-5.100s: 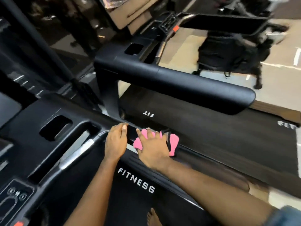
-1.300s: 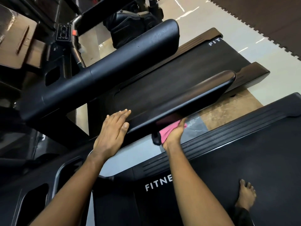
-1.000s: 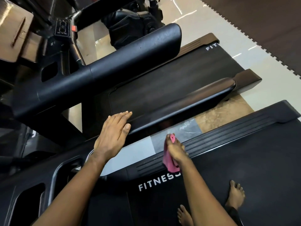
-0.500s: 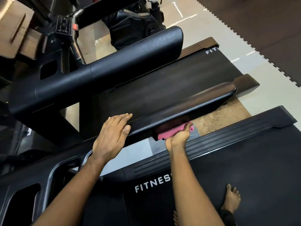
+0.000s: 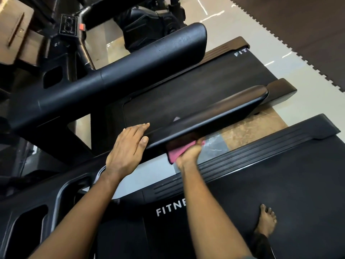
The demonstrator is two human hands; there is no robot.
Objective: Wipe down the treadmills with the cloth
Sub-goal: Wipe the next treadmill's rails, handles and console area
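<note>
- Console [image 5: 31, 208] at lower left: black, with open pockets; it belongs to the near treadmill.
- Far handrail [image 5: 115, 81]: thick black bar running from left up toward the top centre, on the next treadmill over.
- Left hand [image 5: 127, 146]: flat and open, fingers together, palm down on the inner end of the near handrail [image 5: 214, 113]. It holds nothing.
- Near handrail slants up to the right, glossy black, with its rounded end at the right.
- Cloth [image 5: 179, 151]: pink, bunched, pressed against the lower edge of the near handrail, just right of the left hand.
- Right hand [image 5: 188, 155]: closed around the cloth from below, knuckles toward the camera; fingertips hidden behind the cloth and rail.
- Belt [image 5: 196, 86] of the next treadmill: dark, lying between the two handrails, white "FIT" letters at its far end.
- Near deck [image 5: 280, 184]: black, ribbed side rail, with "FITNE" in white partly covered by the right forearm.
- Bare foot [image 5: 266, 221] stands on the near deck at lower right.
- Floor [image 5: 242, 34]: pale tile, dark interlocking mat at upper right.
</note>
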